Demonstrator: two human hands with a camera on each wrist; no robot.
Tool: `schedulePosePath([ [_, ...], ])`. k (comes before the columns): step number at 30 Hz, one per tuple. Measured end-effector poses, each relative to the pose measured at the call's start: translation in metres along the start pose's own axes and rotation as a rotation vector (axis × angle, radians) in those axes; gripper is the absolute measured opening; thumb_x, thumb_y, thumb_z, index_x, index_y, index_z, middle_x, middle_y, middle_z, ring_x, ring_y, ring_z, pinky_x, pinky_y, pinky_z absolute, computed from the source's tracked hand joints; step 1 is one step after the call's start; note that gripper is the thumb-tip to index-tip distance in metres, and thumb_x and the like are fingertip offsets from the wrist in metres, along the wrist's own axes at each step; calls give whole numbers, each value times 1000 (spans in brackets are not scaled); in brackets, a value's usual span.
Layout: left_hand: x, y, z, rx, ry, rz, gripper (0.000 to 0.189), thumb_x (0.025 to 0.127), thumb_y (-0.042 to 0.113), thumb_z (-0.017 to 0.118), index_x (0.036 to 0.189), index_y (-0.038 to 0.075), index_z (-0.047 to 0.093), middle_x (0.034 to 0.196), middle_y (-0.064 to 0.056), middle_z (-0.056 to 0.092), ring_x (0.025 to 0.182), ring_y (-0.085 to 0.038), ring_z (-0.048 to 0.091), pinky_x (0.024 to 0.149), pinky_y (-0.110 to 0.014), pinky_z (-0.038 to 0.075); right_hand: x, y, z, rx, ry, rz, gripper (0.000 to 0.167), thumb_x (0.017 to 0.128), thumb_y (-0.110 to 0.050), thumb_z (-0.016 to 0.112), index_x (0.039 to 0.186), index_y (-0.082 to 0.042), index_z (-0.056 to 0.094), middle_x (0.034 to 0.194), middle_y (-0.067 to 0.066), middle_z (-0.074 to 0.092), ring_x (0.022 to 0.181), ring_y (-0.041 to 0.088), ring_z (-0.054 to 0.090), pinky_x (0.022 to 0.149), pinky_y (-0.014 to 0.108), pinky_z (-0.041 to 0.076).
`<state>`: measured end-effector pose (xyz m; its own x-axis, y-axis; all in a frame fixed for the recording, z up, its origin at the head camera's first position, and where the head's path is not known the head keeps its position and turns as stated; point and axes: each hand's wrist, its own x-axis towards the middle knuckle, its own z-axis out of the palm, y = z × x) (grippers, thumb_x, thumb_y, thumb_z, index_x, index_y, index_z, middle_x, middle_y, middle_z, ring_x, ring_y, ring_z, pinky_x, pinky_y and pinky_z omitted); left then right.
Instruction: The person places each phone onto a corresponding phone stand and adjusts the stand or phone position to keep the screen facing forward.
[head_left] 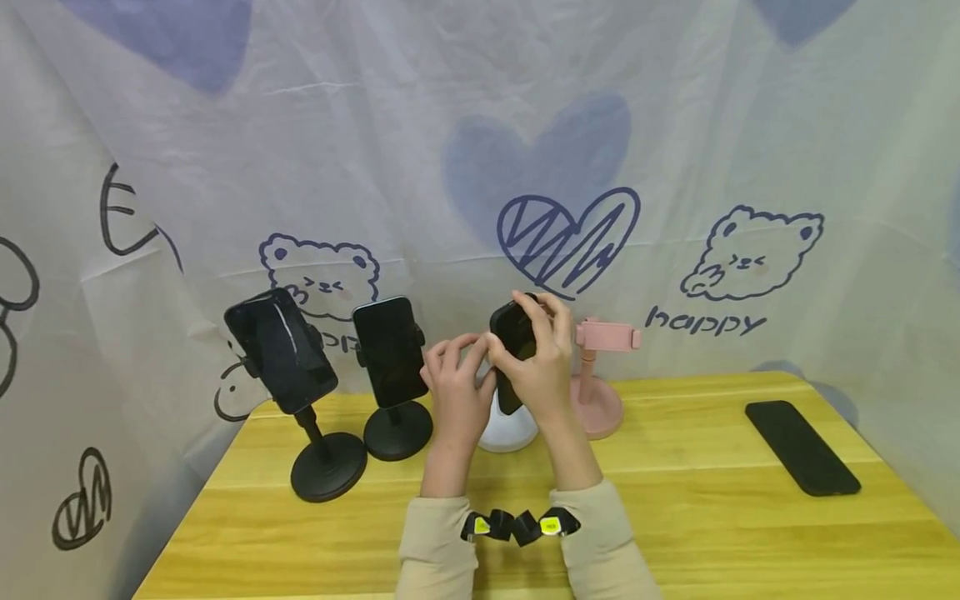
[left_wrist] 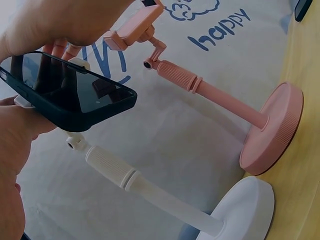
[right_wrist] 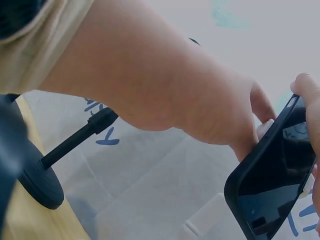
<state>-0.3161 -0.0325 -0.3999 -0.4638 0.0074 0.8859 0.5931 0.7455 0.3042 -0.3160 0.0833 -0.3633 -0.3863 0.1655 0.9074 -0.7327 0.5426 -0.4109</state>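
Note:
A black-cased phone (head_left: 513, 333) stands tilted at the head of a white phone stand (left_wrist: 111, 167), whose round base rests on the table. My right hand (head_left: 549, 367) grips the phone by its edges, thumb on the near side and fingers at the top. My left hand (head_left: 459, 392) is at the phone's left edge, where its thumb and finger pinch a white clamp end (right_wrist: 264, 129) of the stand. Another white clamp end (left_wrist: 80, 63) shows at the phone's opposite edge. Most of the clamp is hidden behind the phone.
A pink phone stand (head_left: 597, 408) with a bare holder stands just right of the white one. On the left, two black stands hold a tilted phone (head_left: 281, 350) and a more upright phone (head_left: 390, 352). Another dark phone (head_left: 802, 448) lies flat at the table's right. A printed curtain (head_left: 420, 125) hangs behind.

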Motion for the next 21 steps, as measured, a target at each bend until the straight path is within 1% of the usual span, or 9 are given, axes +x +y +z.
schedulePosePath([
  [5,-1,0,2,-10,16,-7,27,82,7,74,109,11,73,111,-8,65,104,-28,45,84,-51,34,-1,3,1,-25,9,-39,55,82,-37,71,128,-7,61,125,25,48,112,37,49,91,48,48],
  [7,-1,0,2,-15,18,-8,26,82,7,74,108,10,73,110,-8,65,104,-28,45,84,-51,35,-2,5,2,-37,13,-53,56,82,-38,71,128,-8,61,125,25,49,111,36,49,89,46,48],
  [10,-2,0,2,-25,10,-16,25,83,7,74,107,10,73,111,-8,65,105,-28,45,83,-51,35,-3,6,2,-50,18,-63,56,81,-37,73,128,-9,61,125,25,49,110,35,49,88,44,47],
  [15,-2,1,2,-30,-1,-32,26,82,6,74,108,10,73,110,-8,65,106,-27,45,84,-53,36,-4,8,4,-62,33,-72,56,81,-36,74,128,-9,61,124,25,49,109,36,49,86,45,48],
  [18,-1,1,2,-35,-3,-33,26,82,7,75,108,10,73,110,-8,66,107,-27,45,84,-52,35,-3,7,4,-61,33,-63,56,81,-35,74,128,-9,61,125,26,49,109,36,49,86,46,49],
  [21,-1,1,1,-40,1,-31,27,81,6,75,108,9,74,110,-8,66,106,-28,45,84,-52,35,-2,5,4,-56,14,-48,56,81,-33,76,129,-8,60,126,26,48,110,36,50,87,47,49],
])
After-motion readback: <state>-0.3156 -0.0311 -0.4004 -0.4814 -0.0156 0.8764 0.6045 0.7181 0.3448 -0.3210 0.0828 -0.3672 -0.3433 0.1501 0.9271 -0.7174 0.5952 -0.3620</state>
